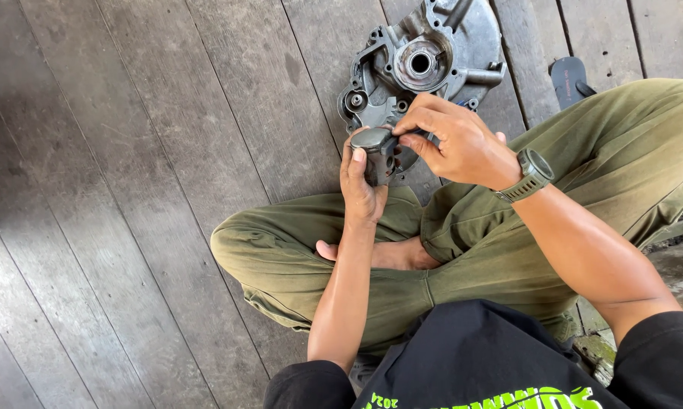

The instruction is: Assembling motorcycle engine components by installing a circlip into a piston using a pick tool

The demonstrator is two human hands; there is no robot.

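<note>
The left hand [362,182] grips a small grey metal part [377,154] above the lap, just near the engine cover [425,64]; right hand [455,144] fingers pinch its top. It looks rigid, weighty, possibly oily: hold its body.

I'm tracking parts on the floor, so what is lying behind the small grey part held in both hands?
Behind the small grey part lies a grey metal engine casing on the wooden floor. Its lower edge is covered by the left hand and right hand.
</note>
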